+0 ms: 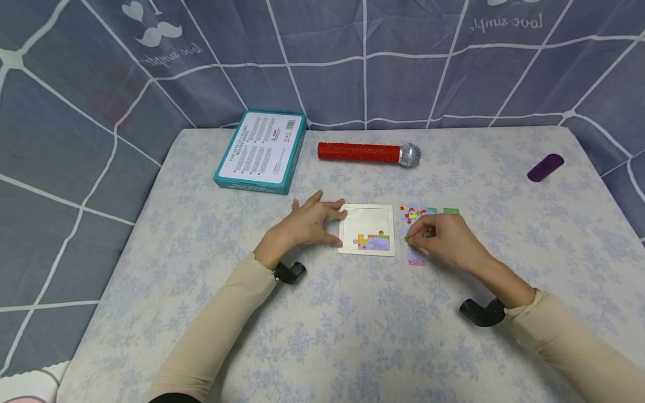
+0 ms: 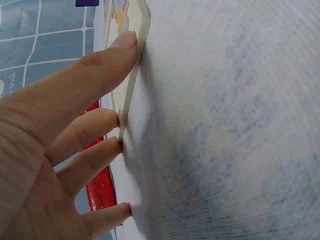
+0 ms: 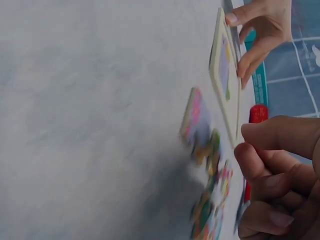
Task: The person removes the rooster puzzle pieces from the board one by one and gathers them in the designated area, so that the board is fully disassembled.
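Observation:
A square wooden puzzle tray [image 1: 366, 209] lies mid-table, with a few joined jigsaw pieces [image 1: 379, 243] in its lower right part. My left hand [image 1: 307, 223] has its fingers spread. Its thumb and some fingertips touch the tray's left edge, as the left wrist view shows. Right of the tray, my right hand [image 1: 448, 239] hovers low over loose jigsaw pieces [image 1: 415, 261], partly covering them. The right wrist view shows the fingers curled, thumb and index tips close together, no piece visible between them. Those loose pieces [image 3: 196, 117] look blurred there.
Toward the back lie a teal box [image 1: 262, 146] with printed text and a red toy microphone [image 1: 360, 152] with a silver head. A dark purple cylinder [image 1: 546, 168] lies at the far right. Grey-blue tile-patterned cloth [image 1: 332, 50] hangs behind the table.

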Available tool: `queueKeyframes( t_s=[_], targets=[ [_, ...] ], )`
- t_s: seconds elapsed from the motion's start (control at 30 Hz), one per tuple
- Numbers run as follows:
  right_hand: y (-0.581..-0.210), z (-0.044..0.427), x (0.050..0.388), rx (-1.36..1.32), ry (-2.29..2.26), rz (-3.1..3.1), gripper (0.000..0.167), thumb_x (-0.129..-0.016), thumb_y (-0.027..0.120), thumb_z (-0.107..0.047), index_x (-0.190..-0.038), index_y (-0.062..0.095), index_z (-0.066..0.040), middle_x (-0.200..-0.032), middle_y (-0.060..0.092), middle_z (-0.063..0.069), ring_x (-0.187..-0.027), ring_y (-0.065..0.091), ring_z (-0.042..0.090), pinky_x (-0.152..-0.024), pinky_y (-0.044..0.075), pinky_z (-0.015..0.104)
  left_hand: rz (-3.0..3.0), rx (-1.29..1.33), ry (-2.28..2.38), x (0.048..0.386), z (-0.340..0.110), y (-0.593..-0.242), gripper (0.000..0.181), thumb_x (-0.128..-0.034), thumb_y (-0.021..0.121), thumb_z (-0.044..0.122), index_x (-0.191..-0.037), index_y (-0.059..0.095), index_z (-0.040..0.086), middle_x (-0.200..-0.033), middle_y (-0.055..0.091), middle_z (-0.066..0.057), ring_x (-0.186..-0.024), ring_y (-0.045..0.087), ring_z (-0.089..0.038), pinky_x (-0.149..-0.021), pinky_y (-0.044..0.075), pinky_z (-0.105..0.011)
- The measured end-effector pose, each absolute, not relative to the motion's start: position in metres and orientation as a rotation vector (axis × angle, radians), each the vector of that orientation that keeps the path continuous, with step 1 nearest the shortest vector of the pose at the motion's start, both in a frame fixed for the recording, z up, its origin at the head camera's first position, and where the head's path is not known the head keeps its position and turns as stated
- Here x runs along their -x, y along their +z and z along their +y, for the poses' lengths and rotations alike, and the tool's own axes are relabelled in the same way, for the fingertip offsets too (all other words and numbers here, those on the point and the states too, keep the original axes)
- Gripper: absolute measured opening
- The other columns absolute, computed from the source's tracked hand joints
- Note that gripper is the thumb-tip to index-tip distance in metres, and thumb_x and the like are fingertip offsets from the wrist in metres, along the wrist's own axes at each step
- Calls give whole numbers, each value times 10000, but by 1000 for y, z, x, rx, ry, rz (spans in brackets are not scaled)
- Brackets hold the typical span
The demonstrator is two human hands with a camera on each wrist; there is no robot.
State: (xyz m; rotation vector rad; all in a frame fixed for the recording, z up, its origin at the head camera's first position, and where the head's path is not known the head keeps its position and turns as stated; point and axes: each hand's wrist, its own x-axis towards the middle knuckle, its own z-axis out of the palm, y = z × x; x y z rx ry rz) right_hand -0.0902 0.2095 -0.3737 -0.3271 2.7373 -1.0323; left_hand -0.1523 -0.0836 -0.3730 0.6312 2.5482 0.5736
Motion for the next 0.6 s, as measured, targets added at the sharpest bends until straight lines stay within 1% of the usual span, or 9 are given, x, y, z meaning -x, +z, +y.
queueKeyframes(
  t_s=[0.13,0.2,0.33,0.43,0.6],
  targets=[
    [-374,192,97,395,-1041,2715,140,-848,698,-64,-979,745,-78,-834,651,0,-637,519,147,-558,415,262,2540,-634,577,152,-84,-373,748,-736,876,322,-1396,558,172,-1566,325,83,-1497,22,-354,-1064,-27,-743],
    [-375,183,99,442,-1041,2690,176,-843,716,-66,-1017,742,-70,-873,648,7,-615,521,137,-557,425,275,2538,-635,581,152,-84,-373,746,-738,873,325,-1396,557,173,-1566,326,82,-1497,19,-355,-1064,-29,-742],
    [-377,168,102,566,-1003,2671,243,-820,735,-55,-1063,736,-59,-894,632,15,-639,517,128,-616,445,306,2540,-638,576,152,-84,-373,738,-743,867,342,-1394,560,178,-1564,329,82,-1495,26,-360,-1062,-21,-746],
    [-377,161,103,644,-913,2703,277,-803,739,-57,-1080,742,-57,-881,630,6,-716,523,128,-672,443,314,2545,-643,569,152,-84,-373,733,-744,865,355,-1390,567,180,-1563,334,83,-1494,32,-363,-1060,-11,-750],
    [-378,155,104,667,-824,2726,266,-796,741,-64,-1061,758,-71,-868,641,-9,-765,552,133,-694,448,312,2551,-647,565,153,-85,-373,728,-744,865,361,-1386,574,180,-1560,340,84,-1494,36,-363,-1059,-8,-751]
  ],
)
